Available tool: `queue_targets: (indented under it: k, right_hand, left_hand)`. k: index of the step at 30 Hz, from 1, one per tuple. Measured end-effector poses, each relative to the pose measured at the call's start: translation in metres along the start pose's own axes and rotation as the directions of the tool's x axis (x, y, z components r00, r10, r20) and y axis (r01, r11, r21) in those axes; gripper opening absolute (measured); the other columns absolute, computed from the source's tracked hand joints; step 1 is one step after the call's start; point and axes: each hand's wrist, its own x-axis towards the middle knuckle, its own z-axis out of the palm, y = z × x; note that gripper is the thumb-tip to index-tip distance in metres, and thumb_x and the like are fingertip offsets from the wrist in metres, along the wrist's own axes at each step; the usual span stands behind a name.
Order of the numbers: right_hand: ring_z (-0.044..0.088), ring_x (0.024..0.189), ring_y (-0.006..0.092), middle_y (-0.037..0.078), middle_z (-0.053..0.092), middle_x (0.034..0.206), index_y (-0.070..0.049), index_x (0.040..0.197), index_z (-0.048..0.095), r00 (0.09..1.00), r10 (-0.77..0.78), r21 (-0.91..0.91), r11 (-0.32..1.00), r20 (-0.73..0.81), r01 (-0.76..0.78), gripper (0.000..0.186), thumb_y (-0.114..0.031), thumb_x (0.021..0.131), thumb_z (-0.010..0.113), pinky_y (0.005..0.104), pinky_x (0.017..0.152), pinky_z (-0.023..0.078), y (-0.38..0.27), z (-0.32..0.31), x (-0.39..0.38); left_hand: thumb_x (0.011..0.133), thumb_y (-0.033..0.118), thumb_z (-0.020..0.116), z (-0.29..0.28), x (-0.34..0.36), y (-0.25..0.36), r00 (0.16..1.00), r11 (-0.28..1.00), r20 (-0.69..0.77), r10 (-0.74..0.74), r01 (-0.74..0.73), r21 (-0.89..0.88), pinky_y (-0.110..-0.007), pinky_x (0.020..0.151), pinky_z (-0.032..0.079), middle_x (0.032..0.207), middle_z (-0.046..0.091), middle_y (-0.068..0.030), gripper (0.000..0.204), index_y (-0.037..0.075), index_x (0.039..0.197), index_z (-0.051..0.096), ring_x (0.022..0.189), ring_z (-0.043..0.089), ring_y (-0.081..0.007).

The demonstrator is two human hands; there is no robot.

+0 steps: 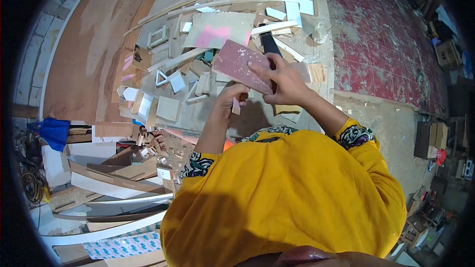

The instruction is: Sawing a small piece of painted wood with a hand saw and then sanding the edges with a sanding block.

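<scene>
A flat reddish-brown rectangular board (pixel 237 64) with white flecks is tilted up in front of me over the worktable (pixel 324 29). My right hand (pixel 287 81) grips its right end, the fingers spread across its face and edge. Just below the board's lower edge, my left hand (pixel 230 100) is closed, and a small pale pink piece (pixel 236 107) sticks out from its fingers. What that piece is, I cannot make out. Behind the board lie a larger pale sheet with pink patches (pixel 217 29) and a black strip (pixel 270 44).
Wooden offcuts and small frames (pixel 158 37) cover the tabletop, with long thin strips (pixel 217 2) along its far side. A large brown wood panel (pixel 89 44) stands at left. Scrap boards (pixel 118 183) pile up at lower left. Worn red flooring (pixel 376 39) lies to the right.
</scene>
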Motion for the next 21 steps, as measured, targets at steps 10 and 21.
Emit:
queue_targets:
  k: [10, 21]
  right_hand:
    - [0.051, 0.104, 0.0386, 0.023, 0.045, 0.118, -0.031, 0.13, 0.051, 0.998, -0.049, -0.266, 0.962, 0.033, 0.056, 0.085, -0.028, 0.048, 0.076, 0.0446, 0.085, 0.045, -0.008, -0.018, -0.005]
    - [0.054, 0.093, 0.0389, 0.021, 0.049, 0.108, -0.03, 0.129, 0.051, 0.971, -0.025, -0.336, 0.94, -0.237, -0.058, 0.082, -0.031, 0.051, 0.074, 0.0436, 0.081, 0.047, 0.044, -0.009, 0.015]
  left_hand:
    - [0.068, 0.017, 0.058, 0.016, 0.004, 0.006, 0.995, 0.947, -0.033, 0.097, -0.082, 0.309, -0.023, 0.041, 0.033, 0.061, 0.044, 0.0032, 0.025, 0.007, 0.091, 0.057, 0.048, 0.04, -0.0065]
    - [0.06, 0.025, 0.069, 0.014, 0.003, 0.005, 0.702, 0.248, 0.037, 0.711, -0.299, 0.921, -0.04, 0.074, 0.049, 0.094, 0.061, -0.0176, 0.072, -0.002, 0.121, 0.046, 0.085, 0.061, -0.0315]
